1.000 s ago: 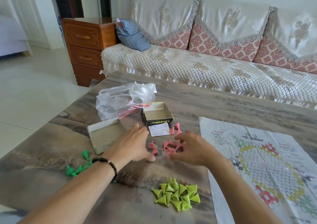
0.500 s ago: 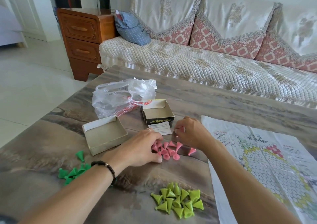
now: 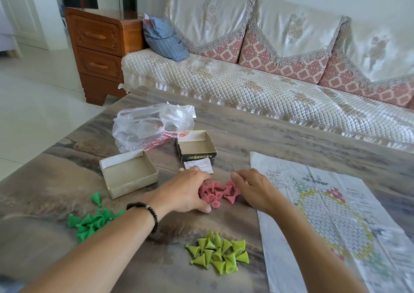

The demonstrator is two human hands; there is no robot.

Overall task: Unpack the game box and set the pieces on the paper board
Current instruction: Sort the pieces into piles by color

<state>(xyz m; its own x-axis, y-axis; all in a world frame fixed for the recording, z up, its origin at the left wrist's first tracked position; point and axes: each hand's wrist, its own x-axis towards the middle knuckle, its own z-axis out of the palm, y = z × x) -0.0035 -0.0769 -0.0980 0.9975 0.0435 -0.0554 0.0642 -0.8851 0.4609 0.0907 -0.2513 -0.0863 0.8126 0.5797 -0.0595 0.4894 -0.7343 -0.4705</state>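
Your left hand (image 3: 187, 191) and right hand (image 3: 255, 189) cup the pile of pink cone pieces (image 3: 218, 191) from either side, fingers gently curved and close together, the fingertips touching the outer pieces; you grip no single piece that can be seen, and whether anything is pinched under the palms cannot be told. The pink pile lies on the table (image 3: 246, 135), between your hands and just left of the paper board (image 3: 336, 214), which lies flat with its hexagon star print facing up and no pieces on it. Just beyond your fingers a small printed slip (image 3: 199, 166) lies against the dark-sided box half (image 3: 196, 146), open side up. The other box half (image 3: 128, 174), plain cardboard, sits to its left, beside a crumpled plastic bag (image 3: 152, 126). Nearer you, yellow-green cones (image 3: 218, 255) form a heap, and dark green cones (image 3: 91, 220) lie scattered by your left forearm, which wears a beaded bracelet (image 3: 149, 212).
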